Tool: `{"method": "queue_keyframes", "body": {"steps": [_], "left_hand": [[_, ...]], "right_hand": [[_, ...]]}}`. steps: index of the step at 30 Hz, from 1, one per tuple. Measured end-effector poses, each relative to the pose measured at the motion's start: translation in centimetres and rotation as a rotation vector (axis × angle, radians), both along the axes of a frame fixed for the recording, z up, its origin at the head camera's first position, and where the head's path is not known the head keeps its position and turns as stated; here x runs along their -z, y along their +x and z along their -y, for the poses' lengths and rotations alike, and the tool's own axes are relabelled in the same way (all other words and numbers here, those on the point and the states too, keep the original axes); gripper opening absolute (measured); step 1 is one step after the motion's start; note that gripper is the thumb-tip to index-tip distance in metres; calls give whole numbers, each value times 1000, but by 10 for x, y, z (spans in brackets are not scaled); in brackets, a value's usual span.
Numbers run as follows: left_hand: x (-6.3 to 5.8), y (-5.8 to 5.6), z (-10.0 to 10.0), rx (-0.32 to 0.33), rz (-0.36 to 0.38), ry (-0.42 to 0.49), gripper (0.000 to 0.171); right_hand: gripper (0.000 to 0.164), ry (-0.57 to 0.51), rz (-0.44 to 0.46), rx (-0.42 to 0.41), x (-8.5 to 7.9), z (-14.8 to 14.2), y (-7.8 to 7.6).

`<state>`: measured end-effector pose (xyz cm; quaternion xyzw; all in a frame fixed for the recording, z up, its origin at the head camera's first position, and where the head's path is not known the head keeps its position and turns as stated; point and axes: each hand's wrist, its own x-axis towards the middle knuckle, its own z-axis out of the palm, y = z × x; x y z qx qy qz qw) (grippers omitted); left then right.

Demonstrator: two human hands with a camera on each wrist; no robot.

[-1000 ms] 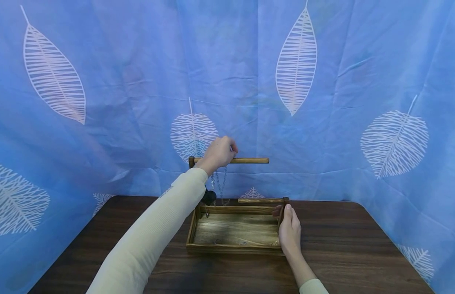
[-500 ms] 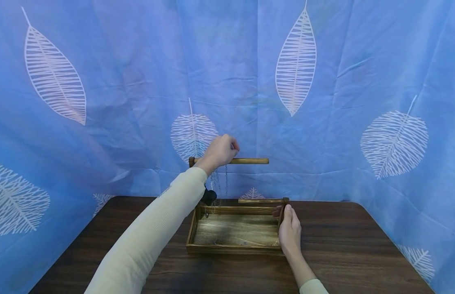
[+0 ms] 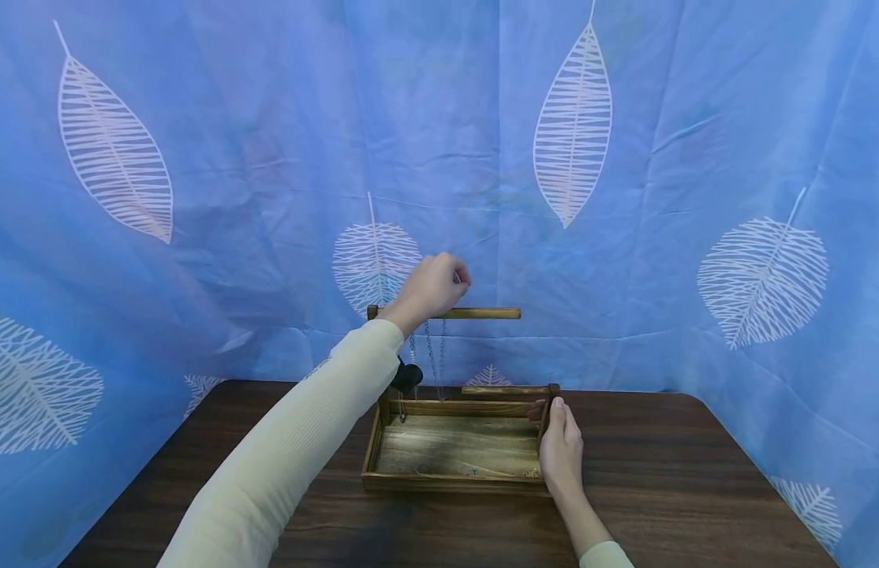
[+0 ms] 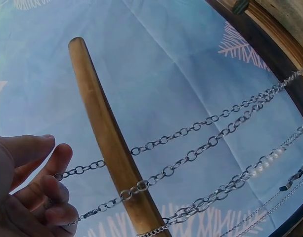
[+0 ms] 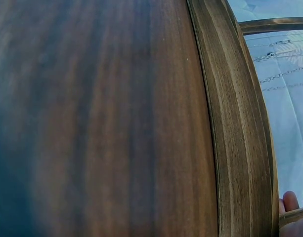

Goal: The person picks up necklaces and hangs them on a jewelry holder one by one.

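My left hand (image 3: 434, 285) is just above the upper bar (image 3: 485, 313) of a wooden jewelry stand. In the left wrist view its curled fingers (image 4: 56, 190) hold a silver chain necklace (image 4: 191, 155). Two strands of that chain cross the bar (image 4: 104, 123), one on each side, and run down toward the tray. More necklaces (image 4: 205, 200) hang closer to the post, one with pearly beads. My right hand (image 3: 562, 451) grips the stand's right side, thumb outside and fingers partly hidden behind the post. Fingertips (image 5: 290, 201) show at the lower right of the right wrist view.
The stand's tray (image 3: 454, 483) rests on a dark wooden table (image 3: 660, 473), with small shiny pieces along its front. A lower bar (image 3: 506, 390) extends from the right post. A dark round object (image 3: 408, 379) shows by the left forearm. A blue leaf-print cloth (image 3: 468, 118) hangs behind.
My left hand has risen slightly and shifted right over the upper bar, and the chain strands below it have moved with it. The right hand stays on the stand.
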<state>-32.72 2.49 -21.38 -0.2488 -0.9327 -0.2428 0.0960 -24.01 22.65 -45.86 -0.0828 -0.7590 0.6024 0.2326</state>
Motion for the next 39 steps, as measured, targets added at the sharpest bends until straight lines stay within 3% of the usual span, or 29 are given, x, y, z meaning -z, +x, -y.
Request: {"method": "queue_keyframes", "body": {"steps": [18, 24, 32, 39], "left_hand": [[-12, 11, -2, -28, -43, -8, 19], [-13, 11, -3, -58, -73, -11, 16], [-9, 11, -2, -66, -60, -37, 17], [-17, 12, -4, -74, -106, -14, 18]], "right_hand": [[66, 13, 16, 9, 0, 1, 0], [66, 12, 16, 10, -1, 1, 1], [64, 20, 11, 7, 0, 1, 1], [67, 8, 5, 6, 0, -1, 0]]}}
